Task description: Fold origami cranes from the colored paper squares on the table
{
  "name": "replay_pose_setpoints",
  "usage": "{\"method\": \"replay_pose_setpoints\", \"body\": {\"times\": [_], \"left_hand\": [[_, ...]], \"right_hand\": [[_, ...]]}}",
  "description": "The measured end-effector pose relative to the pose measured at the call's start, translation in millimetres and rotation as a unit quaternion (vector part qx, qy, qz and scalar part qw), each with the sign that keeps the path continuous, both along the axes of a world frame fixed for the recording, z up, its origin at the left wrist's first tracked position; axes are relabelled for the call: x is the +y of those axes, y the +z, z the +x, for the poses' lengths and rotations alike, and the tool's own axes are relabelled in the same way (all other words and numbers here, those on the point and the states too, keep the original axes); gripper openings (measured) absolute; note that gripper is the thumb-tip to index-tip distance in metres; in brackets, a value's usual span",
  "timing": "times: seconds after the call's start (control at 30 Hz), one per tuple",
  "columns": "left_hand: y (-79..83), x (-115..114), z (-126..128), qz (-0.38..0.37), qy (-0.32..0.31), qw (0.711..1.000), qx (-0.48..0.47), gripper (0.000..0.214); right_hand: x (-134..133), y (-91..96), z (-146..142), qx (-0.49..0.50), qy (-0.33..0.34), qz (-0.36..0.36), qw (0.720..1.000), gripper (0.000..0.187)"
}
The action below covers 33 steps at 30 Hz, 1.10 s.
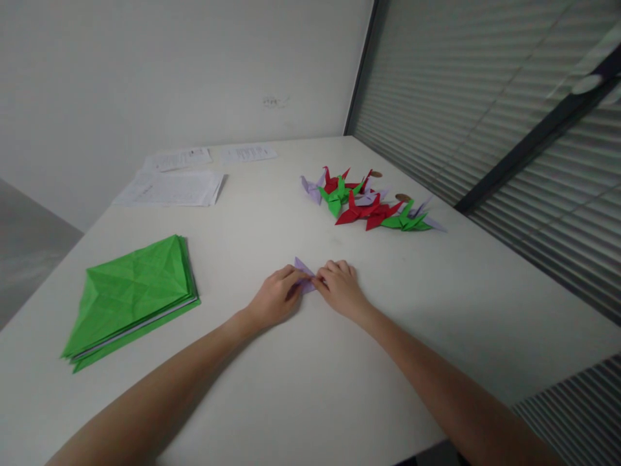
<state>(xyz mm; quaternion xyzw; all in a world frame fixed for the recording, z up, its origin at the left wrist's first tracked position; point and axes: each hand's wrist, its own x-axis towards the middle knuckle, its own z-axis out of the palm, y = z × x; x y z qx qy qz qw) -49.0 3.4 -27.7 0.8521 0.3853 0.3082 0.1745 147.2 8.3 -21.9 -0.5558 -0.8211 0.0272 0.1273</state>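
Observation:
A small folded piece of light purple origami paper (301, 265) lies at the middle of the white table (310, 388), partly covered by my fingers. From the left, my left hand (277, 294) is closed on it, thumb and fingertips pinching its near side. My right hand (339, 285) grips its right corner between thumb and forefinger, the other fingers curled. The fingertips of both hands almost meet over the paper. How the paper is folded under them is hidden.
A stack of creased green paper sheets (136, 278) sits at the left. Several red, green and purple paper cranes (361, 210) are grouped at the back right, near two brown round pieces (402, 197). Printed sheets (169, 188) lie at the back left. Window blinds (436, 97) border the right side.

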Motion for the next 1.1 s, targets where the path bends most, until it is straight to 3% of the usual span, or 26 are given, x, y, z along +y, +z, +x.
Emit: {"method": "replay_pose_setpoints", "body": {"times": [0.37,0.9,1.1], "left_hand": [[-1.5,18,-10,0.052,-0.111,0.991,0.056,0.031],[5.9,8,-6,0.041,-0.064,0.991,0.107,0.029],[5.0,7,-6,0.045,-0.064,0.99,0.121,0.032]], "right_hand": [[-1,-7.0,-6,-0.006,-0.034,0.048,0.998,0.024],[-4,-4.0,-5,0.002,-0.039,0.042,0.998,0.022],[1,-1.1,11,0.038,-0.048,0.008,0.998,0.022]]}}
